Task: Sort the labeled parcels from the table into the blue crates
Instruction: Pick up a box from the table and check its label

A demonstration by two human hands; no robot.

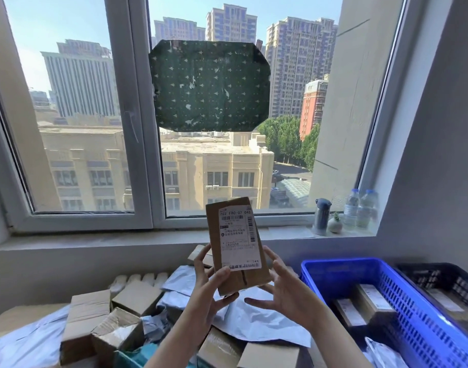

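The left hand (pixel 205 296) grasps a brown cardboard parcel (pixel 235 248) by its lower end. Its thumb presses on the front just under the white label (pixel 239 237) and its fingers curl round the left edge. The parcel stands upright above the hand, in the air, with the label facing the camera (its top line reads 702 FB0-07 045). The right hand (pixel 286 290) is released, fingers spread and nearly straight. Its fingertips lie at the parcel's right edge with the thumb held apart, though whether they actually touch the cardboard I cannot tell. Below both hands lies a heap (pixel 100 322) of cardboard boxes and pale plastic mailers. Just right of the right hand stands the blue crate (pixel 333 262), holding a few labelled boxes (pixel 371 304), and further right is a black crate (pixel 440 277). Above and right of the hands, a dark flask (pixel 321 217) and two water bottles (pixel 360 208) stand on the window sill (pixel 147 239).
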